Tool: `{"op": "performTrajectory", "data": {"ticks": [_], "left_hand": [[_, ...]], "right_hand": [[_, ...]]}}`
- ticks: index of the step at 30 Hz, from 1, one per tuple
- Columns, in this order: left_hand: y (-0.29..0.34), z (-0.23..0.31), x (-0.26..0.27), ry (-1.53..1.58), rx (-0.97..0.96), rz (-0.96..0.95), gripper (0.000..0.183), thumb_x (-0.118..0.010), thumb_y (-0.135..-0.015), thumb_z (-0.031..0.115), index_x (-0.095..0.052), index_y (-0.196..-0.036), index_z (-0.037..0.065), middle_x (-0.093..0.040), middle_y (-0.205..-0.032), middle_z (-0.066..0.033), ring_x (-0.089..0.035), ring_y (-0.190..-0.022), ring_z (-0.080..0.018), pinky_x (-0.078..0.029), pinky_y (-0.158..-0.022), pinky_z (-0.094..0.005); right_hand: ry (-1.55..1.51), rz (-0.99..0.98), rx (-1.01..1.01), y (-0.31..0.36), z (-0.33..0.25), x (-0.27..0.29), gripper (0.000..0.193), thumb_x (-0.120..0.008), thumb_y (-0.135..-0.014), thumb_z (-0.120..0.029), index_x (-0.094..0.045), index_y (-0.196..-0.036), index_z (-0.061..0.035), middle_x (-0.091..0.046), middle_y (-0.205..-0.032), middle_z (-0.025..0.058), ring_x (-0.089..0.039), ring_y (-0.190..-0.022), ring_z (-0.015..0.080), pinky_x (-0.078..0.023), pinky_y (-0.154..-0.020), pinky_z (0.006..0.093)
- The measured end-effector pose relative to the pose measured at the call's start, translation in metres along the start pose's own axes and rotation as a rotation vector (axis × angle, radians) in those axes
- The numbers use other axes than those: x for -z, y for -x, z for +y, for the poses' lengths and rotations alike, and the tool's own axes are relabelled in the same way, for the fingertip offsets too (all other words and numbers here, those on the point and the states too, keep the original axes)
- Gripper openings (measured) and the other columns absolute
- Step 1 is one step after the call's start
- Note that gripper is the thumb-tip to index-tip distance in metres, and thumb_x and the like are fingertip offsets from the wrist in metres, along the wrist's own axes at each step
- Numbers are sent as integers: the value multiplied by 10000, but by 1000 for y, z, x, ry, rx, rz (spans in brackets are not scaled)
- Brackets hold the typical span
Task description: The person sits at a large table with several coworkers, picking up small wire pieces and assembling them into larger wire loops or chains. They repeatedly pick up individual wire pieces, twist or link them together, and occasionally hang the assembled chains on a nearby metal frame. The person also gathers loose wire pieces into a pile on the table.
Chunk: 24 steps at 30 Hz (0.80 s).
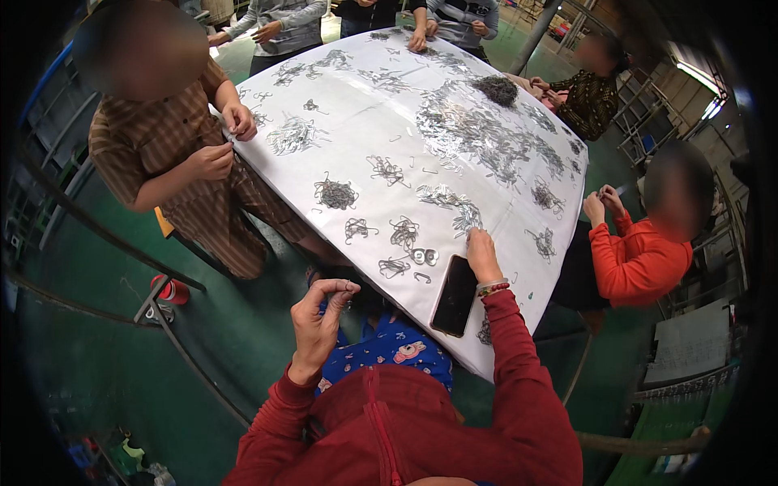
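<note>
Many small metal pieces (462, 121) lie in clusters across the white tabletop (352, 134). From where I stand, the person's right hand (484, 257) has its fingers bunched at the end of a silvery pile (466, 214), a black phone (455, 296) beside its wrist. The left hand (316, 322) hangs off the near edge, fingers curled toward the thumb; whether either pinches anything, I can't tell.

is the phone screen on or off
It looks off: the smartphone lies face up on the white tabletop, its screen black with nothing lit.
</note>
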<state>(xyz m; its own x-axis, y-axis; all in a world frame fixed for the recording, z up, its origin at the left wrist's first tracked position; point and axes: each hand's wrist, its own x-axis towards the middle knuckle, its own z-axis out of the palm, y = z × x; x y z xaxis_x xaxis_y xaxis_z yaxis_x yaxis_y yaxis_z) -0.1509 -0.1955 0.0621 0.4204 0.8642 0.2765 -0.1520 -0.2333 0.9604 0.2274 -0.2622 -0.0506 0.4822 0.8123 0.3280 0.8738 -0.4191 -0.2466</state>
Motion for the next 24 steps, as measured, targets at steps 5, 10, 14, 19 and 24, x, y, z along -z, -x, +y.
{"op": "performTrajectory", "data": {"ticks": [5,10,14,19,24], "left_hand": [[-3,-7,-2,-22,-85,-48,107,-612,-871,-71,-660,-945,-10,-689,-932,-100,-659,-856,-162,-524,-760,-273],[-2,-17,-4,-118,-9,-123,115,-582,-897,-61,-653,-972,-10,-682,-941,-72,-639,-849,-126,-509,-760,-244],[-3,-23,-6,-201,-101,-150,74,-647,-886,1,-660,-958,-12,-690,-935,-72,-659,-843,-147,-528,-739,-274],[-6,-25,-9,-241,-134,-124,92,-685,-846,39,-665,-932,15,-673,-895,-82,-636,-814,-214,-498,-719,-319],[-4,-31,-9,-326,-156,-110,84,-679,-843,-5,-654,-924,-6,-687,-912,-89,-667,-841,-204,-525,-731,-303]], "right_hand": [[-922,-83,-300,-12,-53,44,56,-557,-919,-5,-562,-953,39,-601,-807,73,-610,-713,112,-603,-606,286],[-1443,-415,-89,12,-163,83,105,-525,-896,87,-552,-993,58,-623,-913,117,-654,-849,177,-610,-754,321],[-1403,-441,-53,35,-215,105,114,-558,-885,83,-585,-992,53,-641,-918,100,-655,-867,156,-583,-772,288],[-1147,-311,24,42,-224,116,173,-676,-829,80,-666,-999,52,-704,-953,110,-691,-877,158,-552,-792,261],[-1333,-433,-148,40,-217,112,209,-662,-836,39,-693,-1043,28,-718,-904,85,-685,-820,126,-542,-736,233]]}}
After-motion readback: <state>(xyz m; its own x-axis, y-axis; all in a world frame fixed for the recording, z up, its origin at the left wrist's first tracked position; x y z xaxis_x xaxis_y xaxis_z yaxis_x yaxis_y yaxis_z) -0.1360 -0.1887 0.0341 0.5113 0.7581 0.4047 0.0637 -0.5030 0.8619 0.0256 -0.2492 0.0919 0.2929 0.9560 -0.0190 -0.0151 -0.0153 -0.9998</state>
